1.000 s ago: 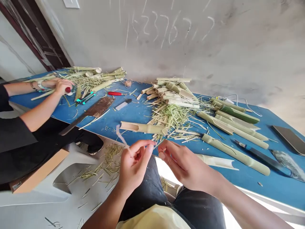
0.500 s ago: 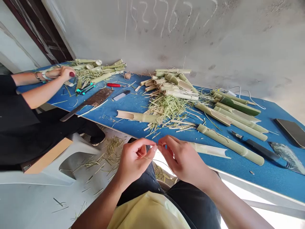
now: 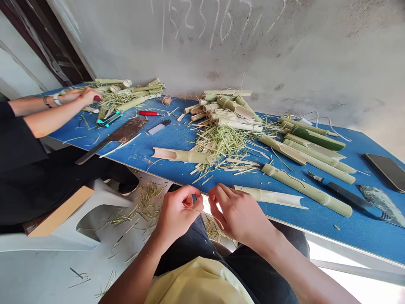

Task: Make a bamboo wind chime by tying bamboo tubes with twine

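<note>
Both of my hands are raised over my lap, just off the near edge of the blue table. My left hand [image 3: 179,213] is closed, thumb and forefinger pinched on a thin brown strand [image 3: 189,207] that looks like twine. A narrow gap away, my right hand [image 3: 236,211] is also closed, its fingertips pinched together; the strand's end there is too fine to see clearly. Nearest to the right hand lies a split bamboo piece [image 3: 268,196] on the table edge, hollow side up. Another split bamboo piece [image 3: 183,156] lies beyond the left hand.
On the table [image 3: 316,228] are a shavings pile [image 3: 221,141], stacked bamboo [image 3: 234,112], a blue-handled knife [image 3: 348,196], a dark phone-like slab [image 3: 384,171], a cleaver [image 3: 126,131], a small blade [image 3: 159,127] and a red-handled tool [image 3: 148,113]. At left, a co-worker's hands [image 3: 82,96] hold something red.
My fingertips have moved apart from nearly touching, leaving a small gap between the hands. The view has shifted slightly. The co-worker's hands remain at the far left of the table.
</note>
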The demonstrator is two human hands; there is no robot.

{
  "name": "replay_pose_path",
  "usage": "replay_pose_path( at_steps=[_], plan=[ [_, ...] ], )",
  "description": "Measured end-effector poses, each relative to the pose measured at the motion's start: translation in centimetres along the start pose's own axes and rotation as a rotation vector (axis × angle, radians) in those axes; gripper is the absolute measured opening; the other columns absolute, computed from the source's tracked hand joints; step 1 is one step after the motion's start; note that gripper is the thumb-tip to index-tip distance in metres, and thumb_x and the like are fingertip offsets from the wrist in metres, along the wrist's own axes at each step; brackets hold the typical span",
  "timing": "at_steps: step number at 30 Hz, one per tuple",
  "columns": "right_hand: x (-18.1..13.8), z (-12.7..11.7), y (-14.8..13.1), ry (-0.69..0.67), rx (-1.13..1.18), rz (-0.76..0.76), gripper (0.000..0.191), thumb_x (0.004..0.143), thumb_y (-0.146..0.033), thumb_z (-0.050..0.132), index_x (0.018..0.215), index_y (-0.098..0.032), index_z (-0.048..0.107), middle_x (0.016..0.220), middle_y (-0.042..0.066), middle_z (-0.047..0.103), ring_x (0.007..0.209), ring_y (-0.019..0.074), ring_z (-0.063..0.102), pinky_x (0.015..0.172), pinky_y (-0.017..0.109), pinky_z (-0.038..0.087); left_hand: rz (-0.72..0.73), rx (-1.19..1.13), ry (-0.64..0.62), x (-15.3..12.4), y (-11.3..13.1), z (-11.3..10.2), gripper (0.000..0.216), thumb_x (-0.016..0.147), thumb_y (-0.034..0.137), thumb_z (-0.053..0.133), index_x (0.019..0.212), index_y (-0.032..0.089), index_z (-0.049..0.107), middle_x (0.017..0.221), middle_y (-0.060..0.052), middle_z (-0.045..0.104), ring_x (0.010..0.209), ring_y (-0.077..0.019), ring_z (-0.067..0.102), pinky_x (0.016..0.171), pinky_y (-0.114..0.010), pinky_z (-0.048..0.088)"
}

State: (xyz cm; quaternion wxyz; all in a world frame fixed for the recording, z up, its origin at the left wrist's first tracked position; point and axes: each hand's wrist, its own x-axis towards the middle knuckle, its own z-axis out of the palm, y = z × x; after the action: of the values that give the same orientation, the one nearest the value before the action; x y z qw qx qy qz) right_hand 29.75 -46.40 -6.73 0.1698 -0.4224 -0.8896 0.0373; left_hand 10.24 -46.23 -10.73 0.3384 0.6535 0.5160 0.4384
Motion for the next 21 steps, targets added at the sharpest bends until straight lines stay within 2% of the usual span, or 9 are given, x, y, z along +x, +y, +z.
replay_pose_path(
  at_steps=[3,6,8,10,13,17,19,21],
  plan=[
    [-0.3,0.6,0.1,-0.013,0.148,0.021,0.011,0.103,-0.018,0.047,0.098,-0.019,0.056,0.085,0.006,0.068,0.067,0.0181,0.06,0.061,0.03,0.035,0.016,-0.021,-0.023,0.0,0.0,0.1,0.017,0.087,0.03,0.066,0.081,0.015,0.072,0.054,0.008,0.041,0.051,-0.0082,0.039,0.052,-0.02,0.031],
    [-0.5,1.5,0.0,-0.022,0.489,0.115,0.008,0.105,-0.023,0.047,0.103,-0.021,0.055,0.084,0.003,0.069,0.065,0.0158,0.06,0.061,0.027,0.039,0.014,-0.072,-0.05,-0.1,-0.1,0.0,0.02,0.091,0.033,0.065,0.084,0.015,0.071,0.055,0.008,0.039,0.051,-0.0086,0.038,0.051,-0.02,0.03],
    [-0.6,2.1,-0.2,-0.004,0.692,0.182,0.01,0.108,-0.026,0.046,0.107,-0.022,0.054,0.083,0.001,0.069,0.065,0.0142,0.06,0.061,0.025,0.042,0.001,-0.108,-0.047,-0.3,-0.2,0.0,0.021,0.093,0.035,0.065,0.088,0.016,0.071,0.057,0.008,0.039,0.052,-0.0089,0.038,0.05,-0.02,0.03],
    [-0.7,2.6,-0.4,0.048,0.778,0.202,0.013,0.111,-0.03,0.045,0.109,-0.022,0.055,0.08,0.0,0.068,0.064,0.0132,0.059,0.06,0.024,0.043,-0.012,-0.136,-0.038,-0.5,-0.4,0.0,0.024,0.095,0.038,0.065,0.091,0.016,0.071,0.058,0.008,0.04,0.052,-0.0094,0.038,0.05,-0.019,0.031],
    [-0.7,3.1,-0.4,0.151,0.674,0.18,0.012,0.111,-0.03,0.049,0.108,-0.022,0.058,0.082,0.0,0.069,0.065,0.0133,0.06,0.062,0.024,0.044,-0.02,-0.141,-0.026,-0.8,-0.5,0.0,0.026,0.097,0.041,0.064,0.094,0.016,0.072,0.058,0.008,0.04,0.052,-0.0098,0.039,0.05,-0.019,0.032],
    [-0.7,3.6,-0.5,0.245,0.337,0.085,0.014,0.111,-0.023,0.047,0.107,-0.02,0.06,0.09,0.005,0.072,0.076,0.0178,0.065,0.069,0.028,0.045,0.027,-0.071,-0.026,-0.9,-0.3,0.1,0.025,0.1,0.038,0.062,0.094,0.016,0.071,0.056,0.008,0.04,0.049,-0.0091,0.04,0.049,-0.019,0.032],
    [-0.7,3.7,-0.7,0.264,0.23,0.058,0.016,0.111,-0.02,0.044,0.105,-0.019,0.059,0.086,0.005,0.071,0.073,0.0182,0.065,0.066,0.029,0.043,0.068,-0.019,-0.024,-0.9,-0.2,0.2,0.024,0.1,0.036,0.061,0.093,0.016,0.071,0.055,0.008,0.04,0.048,-0.0084,0.04,0.048,-0.019,0.031],
    [-0.9,3.6,-1.0,0.274,0.228,0.069,0.015,0.11,-0.018,0.045,0.102,-0.019,0.058,0.08,0.003,0.068,0.067,0.0164,0.063,0.061,0.028,0.041,0.109,0.036,-0.015,-0.9,0.1,0.2,0.022,0.101,0.033,0.06,0.091,0.016,0.071,0.054,0.009,0.041,0.046,-0.0078,0.04,0.048,-0.019,0.031]
  ],
)
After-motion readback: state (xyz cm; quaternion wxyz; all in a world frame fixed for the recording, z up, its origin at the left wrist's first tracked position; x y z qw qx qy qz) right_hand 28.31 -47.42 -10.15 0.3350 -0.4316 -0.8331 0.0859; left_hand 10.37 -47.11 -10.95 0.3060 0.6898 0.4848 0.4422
